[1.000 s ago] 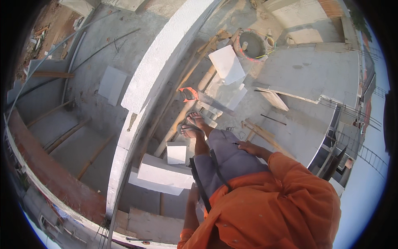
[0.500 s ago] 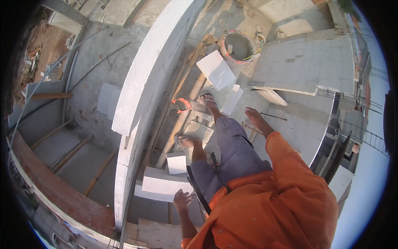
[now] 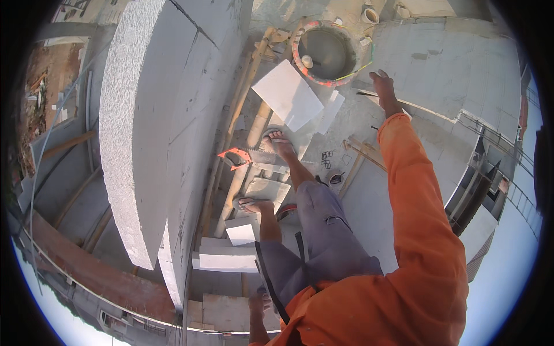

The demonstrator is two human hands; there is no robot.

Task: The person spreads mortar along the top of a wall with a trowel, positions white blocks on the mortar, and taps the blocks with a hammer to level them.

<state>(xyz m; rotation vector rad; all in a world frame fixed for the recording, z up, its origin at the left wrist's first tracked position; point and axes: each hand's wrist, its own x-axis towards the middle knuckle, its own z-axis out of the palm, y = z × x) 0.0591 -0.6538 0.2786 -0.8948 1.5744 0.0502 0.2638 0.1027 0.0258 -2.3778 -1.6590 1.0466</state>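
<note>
My right hand (image 3: 385, 92) is stretched forward with the fingers apart, over the end of a pale board (image 3: 398, 108) and right of a round tub (image 3: 328, 53) holding grey mix. Nothing shows in its grip. Low by my left thigh hangs my left hand (image 3: 259, 304), its fingers loosely bent and seemingly holding nothing. A hand saw (image 3: 244, 154) with an orange handle lies near my sandalled feet, its blade by the forward foot. Beyond that foot rests a large white block (image 3: 288, 95), with a narrower white block (image 3: 331, 112) beside it.
A tall white block wall (image 3: 179, 115) rises close on my left, with a drop to a lower area behind it. Bamboo poles (image 3: 254, 135) run along its foot. More white blocks (image 3: 228, 258) lie nearer me. Thin steel bars (image 3: 522, 202) stick out at the right edge.
My right arm has swung forward, its hand now further off near the tub. My left hand has dropped closer to my thigh. The view has shifted, with the wall looming larger.
</note>
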